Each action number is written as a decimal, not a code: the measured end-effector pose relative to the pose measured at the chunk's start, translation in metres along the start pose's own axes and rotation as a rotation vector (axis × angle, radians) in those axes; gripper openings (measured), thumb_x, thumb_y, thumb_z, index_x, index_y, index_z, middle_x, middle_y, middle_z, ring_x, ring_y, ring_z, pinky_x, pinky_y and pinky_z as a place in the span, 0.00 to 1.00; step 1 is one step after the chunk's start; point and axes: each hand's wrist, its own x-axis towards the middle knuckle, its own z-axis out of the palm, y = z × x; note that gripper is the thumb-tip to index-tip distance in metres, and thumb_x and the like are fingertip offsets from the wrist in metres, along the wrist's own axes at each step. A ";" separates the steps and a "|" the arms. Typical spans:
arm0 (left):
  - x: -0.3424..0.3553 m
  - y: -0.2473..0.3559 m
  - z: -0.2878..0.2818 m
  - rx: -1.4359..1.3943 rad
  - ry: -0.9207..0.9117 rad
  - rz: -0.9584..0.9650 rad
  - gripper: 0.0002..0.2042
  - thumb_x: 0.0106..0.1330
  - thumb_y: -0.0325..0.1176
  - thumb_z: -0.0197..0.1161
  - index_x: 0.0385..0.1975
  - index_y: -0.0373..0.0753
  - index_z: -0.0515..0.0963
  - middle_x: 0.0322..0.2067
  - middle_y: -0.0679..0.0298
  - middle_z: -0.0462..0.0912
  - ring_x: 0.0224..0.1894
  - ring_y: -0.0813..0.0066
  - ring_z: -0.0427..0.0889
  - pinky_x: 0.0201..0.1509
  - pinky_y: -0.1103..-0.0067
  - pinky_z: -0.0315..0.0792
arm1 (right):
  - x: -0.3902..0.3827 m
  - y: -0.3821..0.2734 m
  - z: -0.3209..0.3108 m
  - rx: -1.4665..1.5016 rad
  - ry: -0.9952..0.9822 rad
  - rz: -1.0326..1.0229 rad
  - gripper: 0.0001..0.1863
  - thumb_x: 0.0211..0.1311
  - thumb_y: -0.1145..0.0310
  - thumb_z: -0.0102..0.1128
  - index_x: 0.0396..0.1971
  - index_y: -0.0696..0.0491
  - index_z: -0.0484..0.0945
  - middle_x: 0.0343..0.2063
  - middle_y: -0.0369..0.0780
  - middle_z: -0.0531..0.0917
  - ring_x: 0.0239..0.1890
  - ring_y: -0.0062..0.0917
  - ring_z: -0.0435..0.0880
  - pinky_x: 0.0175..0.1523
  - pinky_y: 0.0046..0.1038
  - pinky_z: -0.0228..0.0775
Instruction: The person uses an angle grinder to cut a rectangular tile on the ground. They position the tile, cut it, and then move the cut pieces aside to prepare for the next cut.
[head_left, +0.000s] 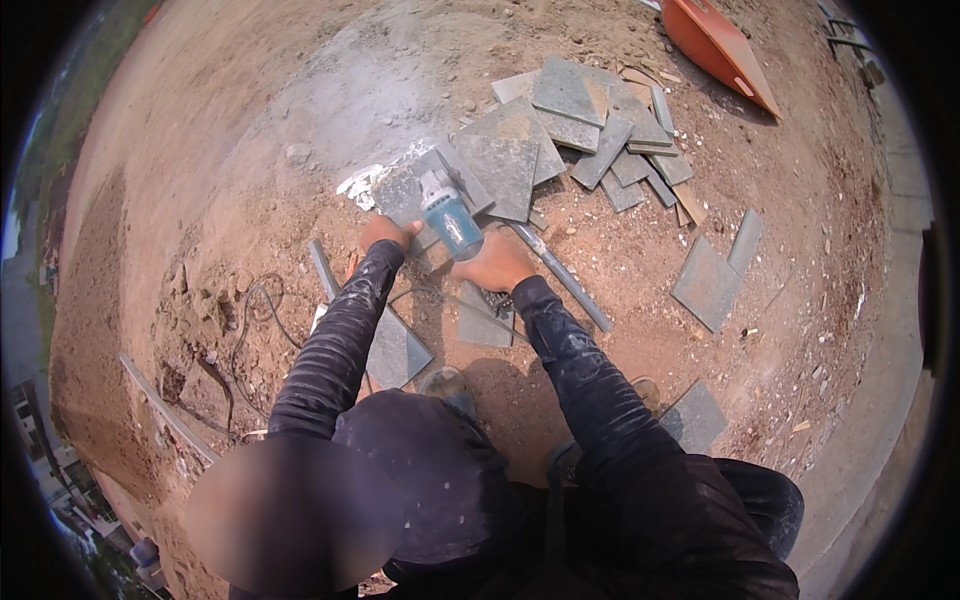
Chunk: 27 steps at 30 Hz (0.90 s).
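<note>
My right hand [495,262] is wrapped round the rear of a teal angle grinder [453,222]. Its grey metal head lies over a grey stone slab [403,195], and the disc cannot be made out. My left hand [385,234] grips the slab's near-left corner, thumb along the edge and the other fingers partly hidden. Crumpled white sheeting [365,187] pokes out from beneath the slab's far side. Pale dust [375,95] hangs over the dirt beyond the grinder. A second slab [462,172] lies against the worked one on the right.
A loose pile of stone slabs [570,95] spreads to the far right, with an orange wheelbarrow tray [715,50] behind. A metal tube [565,278] lies right of my right hand. Cut slabs [398,350] sit near my feet. A cable [240,335] loops across the dirt on the left.
</note>
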 end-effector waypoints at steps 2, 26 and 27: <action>-0.001 0.000 -0.001 0.012 0.004 0.002 0.37 0.47 0.58 0.75 0.46 0.29 0.76 0.45 0.45 0.82 0.50 0.51 0.82 0.53 0.66 0.74 | -0.001 0.001 0.002 -0.015 0.010 -0.001 0.32 0.34 0.51 0.69 0.36 0.63 0.82 0.35 0.54 0.84 0.39 0.44 0.85 0.45 0.35 0.75; -0.005 0.003 -0.003 0.092 0.036 0.024 0.36 0.47 0.61 0.74 0.41 0.29 0.79 0.40 0.45 0.84 0.46 0.51 0.84 0.49 0.66 0.76 | -0.007 0.003 -0.005 -0.021 -0.013 0.005 0.34 0.35 0.50 0.69 0.40 0.62 0.82 0.37 0.54 0.84 0.42 0.44 0.84 0.48 0.35 0.75; -0.005 0.002 -0.003 0.088 0.043 0.024 0.36 0.47 0.61 0.74 0.41 0.29 0.79 0.41 0.45 0.84 0.46 0.51 0.84 0.49 0.66 0.76 | -0.007 0.002 -0.006 -0.020 -0.022 0.006 0.34 0.35 0.50 0.69 0.40 0.62 0.81 0.37 0.54 0.84 0.42 0.44 0.84 0.48 0.35 0.75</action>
